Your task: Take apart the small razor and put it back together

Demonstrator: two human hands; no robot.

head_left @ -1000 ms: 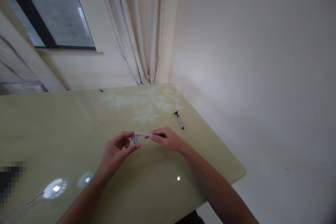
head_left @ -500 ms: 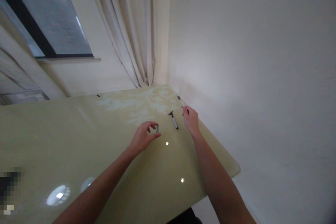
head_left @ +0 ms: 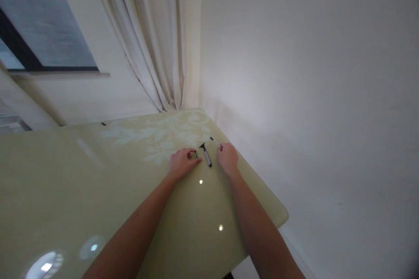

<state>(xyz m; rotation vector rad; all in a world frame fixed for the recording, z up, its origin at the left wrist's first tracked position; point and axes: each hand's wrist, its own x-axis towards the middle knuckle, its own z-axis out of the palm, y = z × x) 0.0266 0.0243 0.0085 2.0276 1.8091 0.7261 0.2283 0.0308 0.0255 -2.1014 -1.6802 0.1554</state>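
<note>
My left hand [head_left: 183,163] rests low at the tabletop, pinching a small battery-like cylinder [head_left: 197,155] between thumb and fingertips. Just to its right lies a razor [head_left: 206,155] with a black head and a grey handle, its head pointing away from me. Beyond the razor, my right hand [head_left: 228,159] has its fingers closed round a slim white stick [head_left: 215,141] with a dark oval tip. That tip points away and to the left; the other end is hidden in the hand. Neither hand appears to touch the razor.
The glossy pale green table [head_left: 144,209] narrows to a corner against the white wall [head_left: 294,96]. Near its far edge lies a small dark piece [head_left: 104,124]. A beige curtain [head_left: 157,39] hangs behind, with a window [head_left: 62,22] at the upper left.
My left hand has lowered toward the table beside the razor, the cylinder still pinched. My right hand has come lower and closer with the stick. The view has swung slightly right.
</note>
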